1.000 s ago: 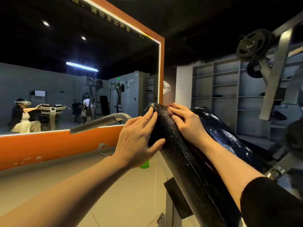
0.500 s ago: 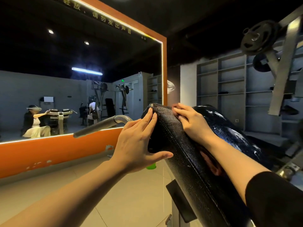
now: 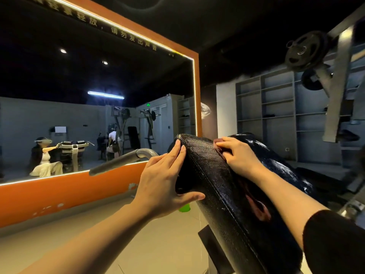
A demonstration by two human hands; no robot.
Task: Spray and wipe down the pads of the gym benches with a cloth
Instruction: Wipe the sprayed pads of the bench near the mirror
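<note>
The person is leaning over a tilted black bench pad (image 3: 223, 196) that is rising from the lower right toward the middle of the view, its skin shining wet. The left hand (image 3: 164, 180) is lying against the pad's left side with fingers straight and flat, fingertips reaching up near the top edge and the thumb stretching across onto the stitched seam; it is pressing rather than gripping. The right hand (image 3: 237, 155) is sitting on the pad's upper face close to the top end, fingers curling down and pinching a small reddish cloth (image 3: 218, 144) against the surface; only a bit of the cloth is peeking out past the fingertips. The two hands are apart, one on each side of the pad's top ridge. Lower on the pad a reddish patch (image 3: 258, 208) is showing under the right forearm; I cannot tell whether it is a tear or a reflection. A black sleeve (image 3: 333, 244) is covering the right arm near the elbow. Just below the left thumb something small and green (image 3: 184, 208) is sitting on the floor (image 3: 122, 240), mostly hidden. A grey metal handle (image 3: 122, 160) is curving behind the left hand. A large orange-framed mirror (image 3: 94, 107) is filling the left wall, reflecting gym machines and a seated person. On the right, grey shelves (image 3: 276, 115) are lining the wall, and weight plates (image 3: 304, 50) are hanging on a machine above.
</note>
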